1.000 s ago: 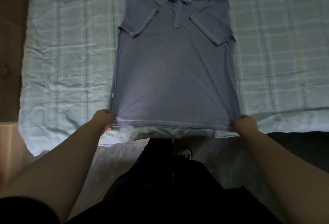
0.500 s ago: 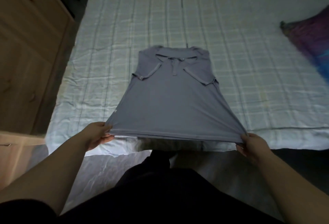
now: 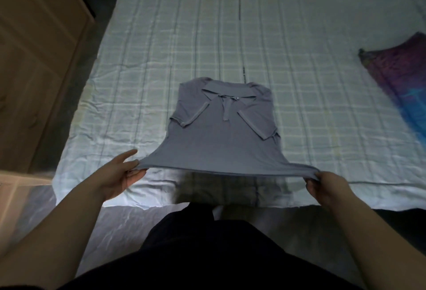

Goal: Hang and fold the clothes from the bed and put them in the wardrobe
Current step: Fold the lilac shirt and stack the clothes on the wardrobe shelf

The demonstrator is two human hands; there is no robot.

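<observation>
Head view: a grey polo shirt (image 3: 221, 132) lies face up on the bed (image 3: 299, 82), collar away from the person, both sleeves already folded in across the chest. The left hand (image 3: 117, 175) pinches the near left corner of the hem, thumb on top and forefinger pointing forward. The right hand (image 3: 327, 184) has its fingers curled round the near right corner. Between the two grips the hem is lifted clear of the bed and pulled taut, while the upper half of the shirt rests flat on the cover.

The step in hand looks like the bottom-to-top fold. To do it well, both corners should travel forward together and level, so the hem lands square just below the collar and not skewed. The tension across the hem is worth holding until the cloth is laid down, since thin jersey like this will likely sag in the middle and crease. The folded sleeves sit loose, so a low, steady carry should avoid dragging them out of place.

A purple and blue cloth (image 3: 401, 86) lies at the right side of the bed, well apart from the shirt. Wooden furniture (image 3: 34, 59), possibly the wardrobe, stands to the left of the bed.
</observation>
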